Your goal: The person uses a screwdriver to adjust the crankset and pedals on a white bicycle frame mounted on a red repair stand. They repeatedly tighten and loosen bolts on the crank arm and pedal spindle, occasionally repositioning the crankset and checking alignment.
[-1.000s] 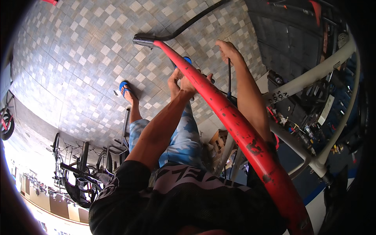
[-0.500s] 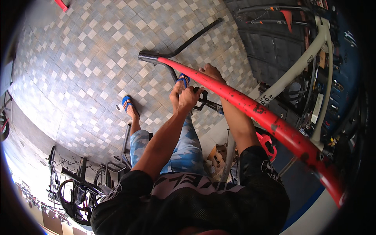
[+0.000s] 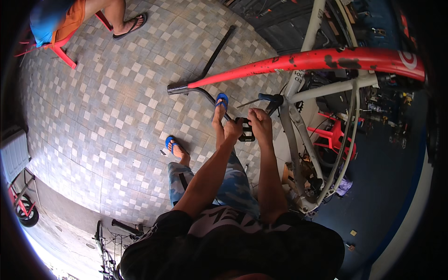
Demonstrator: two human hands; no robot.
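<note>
Between my two hands is a black platform bicycle pedal (image 3: 246, 135), beside a cream bicycle frame (image 3: 293, 86). My left hand (image 3: 232, 130) is closed on the pedal's left edge. My right hand (image 3: 261, 124) has its fingers curled at the pedal's right side; whether it pinches the pedal or something small there, I cannot make out. Just beyond the right hand, a tool with a blue handle (image 3: 267, 97) and a thin metal rod sits by the frame's crank area.
A red repair-stand post (image 3: 261, 66) crosses beyond my hands, with black floor legs (image 3: 219, 51). At the far left a person's leg (image 3: 114, 16) shows by a red stool (image 3: 63, 53). Another red stool (image 3: 330, 135) stands right. Tools hang on the dark wall (image 3: 387, 84).
My view has turned right, bringing the frame and the seated person into sight. My right hand has come from behind the red post to the pedal, beside my left hand.
</note>
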